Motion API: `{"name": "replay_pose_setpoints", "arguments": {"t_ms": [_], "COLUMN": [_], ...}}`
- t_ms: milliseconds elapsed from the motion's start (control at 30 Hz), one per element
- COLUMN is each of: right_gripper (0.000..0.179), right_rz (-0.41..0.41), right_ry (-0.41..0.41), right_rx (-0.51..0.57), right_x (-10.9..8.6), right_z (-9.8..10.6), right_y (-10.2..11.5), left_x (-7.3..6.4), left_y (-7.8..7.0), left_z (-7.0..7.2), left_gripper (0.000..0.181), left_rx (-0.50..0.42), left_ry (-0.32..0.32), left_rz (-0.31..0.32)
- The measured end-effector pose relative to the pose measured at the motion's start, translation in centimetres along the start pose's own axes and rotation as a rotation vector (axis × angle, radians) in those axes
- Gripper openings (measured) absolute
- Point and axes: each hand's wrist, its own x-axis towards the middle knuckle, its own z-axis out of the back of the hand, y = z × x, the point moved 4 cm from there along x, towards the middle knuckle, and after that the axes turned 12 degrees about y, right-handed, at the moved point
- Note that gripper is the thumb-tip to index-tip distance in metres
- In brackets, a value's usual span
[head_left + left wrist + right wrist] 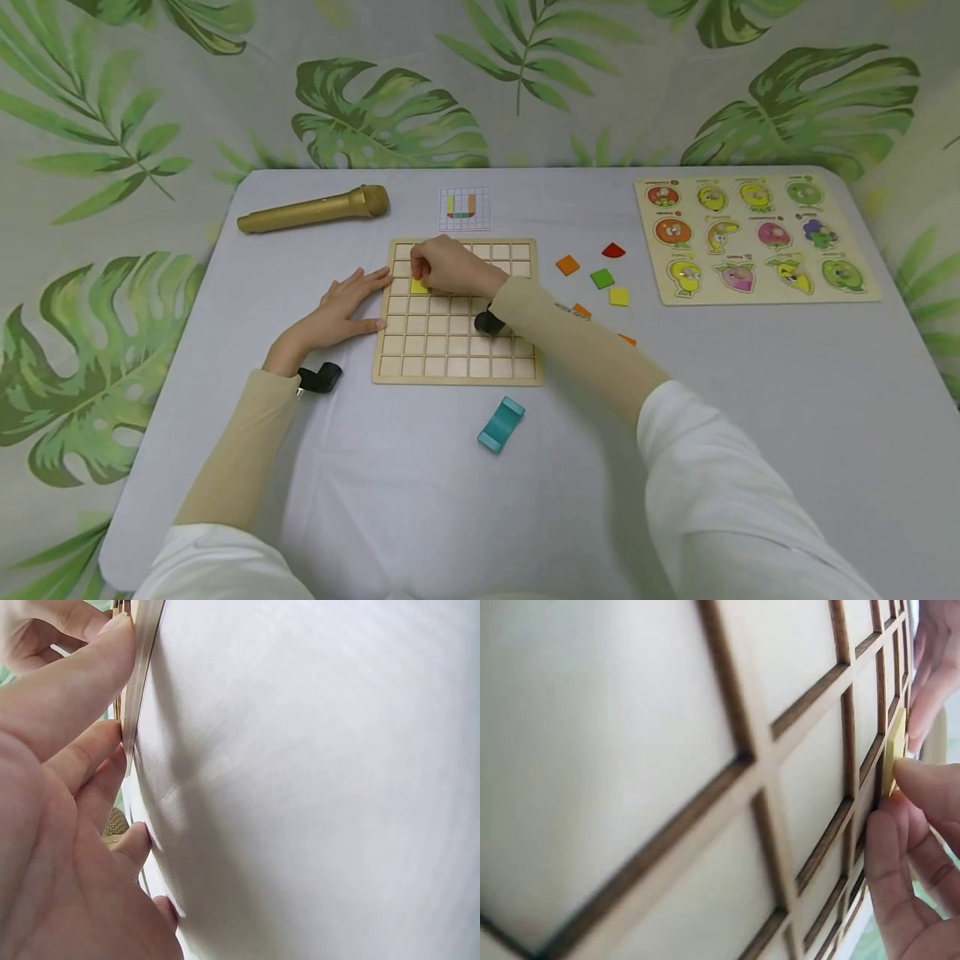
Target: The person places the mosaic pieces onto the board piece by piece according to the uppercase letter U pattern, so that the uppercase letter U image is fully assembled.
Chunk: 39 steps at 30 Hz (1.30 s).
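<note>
Gold in colour, a microphone (pixel 312 210) is lying at the far left. Nearer, the left hand (pixel 336 312) is touching the left edge of a wooden board (pixel 435 346), fingers spread. At its upper left, the right hand (pixel 454 265) is pinching a yellow tile (pixel 418 287). Loose tiles (pixel 602 278) are lying farther right, near a fruit puzzle (pixel 705 285).

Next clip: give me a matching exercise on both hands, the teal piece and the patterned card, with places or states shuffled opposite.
Column one
1. Left hand
2. Right hand
3. Teal piece
4. Patterned card

Column two
A. Lying beyond the far edge of the grid board
B. Pinching a yellow tile
C. Touching the board's left edge
D. Lying off the board's near edge

Pairs: 1-C, 2-B, 3-D, 4-A
</note>
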Motion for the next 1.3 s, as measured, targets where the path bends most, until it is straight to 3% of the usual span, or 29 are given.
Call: {"name": "replay_pose_setpoints", "arguments": {"t_ms": [233,467,667,967,1133,1300], "right_gripper": [0.004,0.013,0.019,0.024,0.027,0.024], "right_rz": [0.01,-0.034,-0.095,-0.199,-0.261,-0.277], "right_ry": [-0.081,-0.15,-0.241,-0.344,-0.365,-0.388], "right_rx": [0.2,0.383,0.438,0.534,0.531,0.546], "right_x": [-1.9,-7.1,-13.3,-21.9,-25.1,-26.8], "right_z": [1.4,4.2,5.7,6.5,6.6,6.2], "right_y": [-2.0,-5.3,-9.2,-14.2,-15.3,-16.0], "left_x": [0.0,0.0,0.1,0.0,0.1,0.1], "left_y": [-0.3,-0.2,-0.3,0.0,-0.1,-0.3], "left_z": [0.0,0.0,0.0,0.0,0.0,0.0], "left_gripper": [0.069,0.07,0.07,0.072,0.073,0.074], "left_rx": [-0.004,0.005,0.01,0.024,0.024,0.014], "left_ry": [-0.001,-0.001,0.0,0.002,0.003,0.006], "left_rz": [0.006,0.007,0.004,0.008,0.006,0.005]}}
